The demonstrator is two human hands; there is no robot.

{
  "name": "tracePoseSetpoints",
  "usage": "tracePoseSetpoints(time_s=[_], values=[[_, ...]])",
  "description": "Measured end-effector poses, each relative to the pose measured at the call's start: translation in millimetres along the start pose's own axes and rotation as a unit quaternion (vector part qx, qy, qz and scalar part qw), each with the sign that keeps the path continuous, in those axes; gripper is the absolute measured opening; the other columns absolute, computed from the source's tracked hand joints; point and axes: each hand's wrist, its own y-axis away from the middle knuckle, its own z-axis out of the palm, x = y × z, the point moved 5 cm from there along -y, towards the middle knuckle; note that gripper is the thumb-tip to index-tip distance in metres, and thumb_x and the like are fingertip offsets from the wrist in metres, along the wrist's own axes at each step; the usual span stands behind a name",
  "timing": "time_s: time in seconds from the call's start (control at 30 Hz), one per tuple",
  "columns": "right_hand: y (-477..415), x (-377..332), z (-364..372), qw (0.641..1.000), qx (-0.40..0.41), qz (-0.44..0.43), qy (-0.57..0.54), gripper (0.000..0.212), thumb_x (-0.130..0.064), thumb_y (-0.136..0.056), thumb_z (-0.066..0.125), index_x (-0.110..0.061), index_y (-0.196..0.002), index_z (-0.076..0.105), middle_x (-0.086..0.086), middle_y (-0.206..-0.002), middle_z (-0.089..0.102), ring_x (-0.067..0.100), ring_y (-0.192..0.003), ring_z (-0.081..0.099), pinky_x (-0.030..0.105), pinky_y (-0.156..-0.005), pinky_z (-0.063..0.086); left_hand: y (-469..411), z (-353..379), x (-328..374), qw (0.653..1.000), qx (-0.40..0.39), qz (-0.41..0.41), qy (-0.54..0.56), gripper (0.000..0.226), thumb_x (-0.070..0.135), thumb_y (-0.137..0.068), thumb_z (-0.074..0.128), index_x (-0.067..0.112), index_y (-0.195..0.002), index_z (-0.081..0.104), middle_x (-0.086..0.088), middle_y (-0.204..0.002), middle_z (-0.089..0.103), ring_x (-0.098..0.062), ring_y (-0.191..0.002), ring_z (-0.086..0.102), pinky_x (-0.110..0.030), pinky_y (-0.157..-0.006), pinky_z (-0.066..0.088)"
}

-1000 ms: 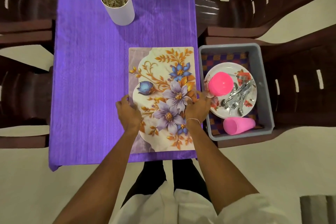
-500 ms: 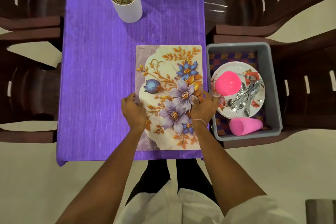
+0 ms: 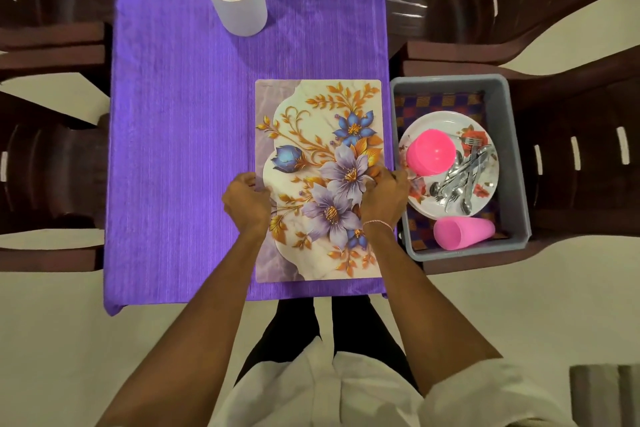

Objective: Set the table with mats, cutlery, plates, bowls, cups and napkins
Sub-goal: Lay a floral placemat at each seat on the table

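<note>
A floral place mat [image 3: 311,135] lies flat on the purple tablecloth [image 3: 180,149], at the table's near right corner. My left hand [image 3: 246,202] grips the mat's left edge with curled fingers. My right hand [image 3: 383,196] grips its right edge in the same way. Beside the table a grey tub [image 3: 512,163] holds a white floral plate [image 3: 436,204], a pink bowl [image 3: 430,151], several spoons and forks [image 3: 462,177], a pink cup [image 3: 462,233] on its side and a checked cloth [image 3: 440,100] under them.
A white pot [image 3: 239,7] filled with gravel stands near the table's far end. Dark brown plastic chairs [image 3: 52,163] flank both long sides; the tub rests on one at the right. The tablecloth's left half is bare purple fabric.
Both hands stay on the mat's two side edges. The mat lies in the same place on the cloth; only the camera view has shifted.
</note>
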Motion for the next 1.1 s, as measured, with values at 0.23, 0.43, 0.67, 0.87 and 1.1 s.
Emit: tracePoseSetpoints(time_s=[0.23, 0.43, 0.67, 0.87, 1.1], values=[[1.1, -0.5, 4.3, 1.0, -0.002, 0.013, 0.007, 0.023, -0.007, -0.085, 0.076, -0.01, -0.108, 0.075, 0.016, -0.113, 0.06, 0.036, -0.108, 0.058, 0.037, -0.081, 0.051, -11.1, -8.2, 3.4, 0.998, -0.04, -0.039, 0.02, 0.034, 0.007, -0.073, 0.09, 0.008, -0.105, 0.078, -0.007, -0.094, 0.078, -0.023, -0.081, 0.073, -0.038, -0.076, 0.062], [4.1, -0.6, 7.4, 1.0, -0.004, 0.017, -0.003, 0.028, -0.003, -0.083, 0.074, -0.009, -0.11, 0.073, 0.017, -0.113, 0.057, 0.036, -0.11, 0.055, 0.037, -0.087, 0.047, -23.8, -11.7, 0.5, 0.993, -0.08, -0.077, 0.05, 0.039, 0.01, -0.063, 0.098, 0.01, -0.097, 0.079, -0.002, -0.079, 0.075, -0.019, -0.073, 0.075, -0.04, -0.076, 0.064], [2.5, 0.8, 7.7, 0.999, -0.028, 0.014, -0.015, 0.026, -0.005, -0.084, 0.072, -0.006, -0.109, 0.072, 0.018, -0.12, 0.055, 0.038, -0.116, 0.053, 0.039, -0.097, 0.044, -24.9, -15.0, 1.0, 0.991, -0.087, -0.086, 0.048, 0.039, 0.015, -0.064, 0.098, 0.01, -0.099, 0.08, -0.008, -0.091, 0.079, -0.023, -0.079, 0.076, -0.043, -0.08, 0.064], [0.2, 4.7, 12.4, 0.999, -0.04, 0.016, -0.021, 0.024, -0.008, -0.081, 0.07, -0.011, -0.104, 0.074, 0.017, -0.117, 0.056, 0.039, -0.116, 0.052, 0.041, -0.099, 0.045, -24.6, -16.4, -2.1, 0.991, -0.085, -0.091, 0.039, 0.031, 0.016, -0.066, 0.097, 0.02, -0.088, 0.076, -0.003, -0.087, 0.078, -0.023, -0.079, 0.076, -0.045, -0.078, 0.064], [-4.6, 17.5, 21.1, 0.997, -0.081, 0.009, 0.014, 0.024, -0.021, -0.079, 0.066, -0.019, -0.102, 0.075, 0.014, -0.104, 0.063, 0.033, -0.115, 0.048, 0.035, -0.095, 0.04, -21.7, -18.8, -0.9, 0.994, -0.071, -0.078, 0.019, 0.03, 0.015, -0.072, 0.09, 0.019, -0.095, 0.071, -0.002, -0.092, 0.076, -0.026, -0.085, 0.075, -0.041, -0.075, 0.062]])
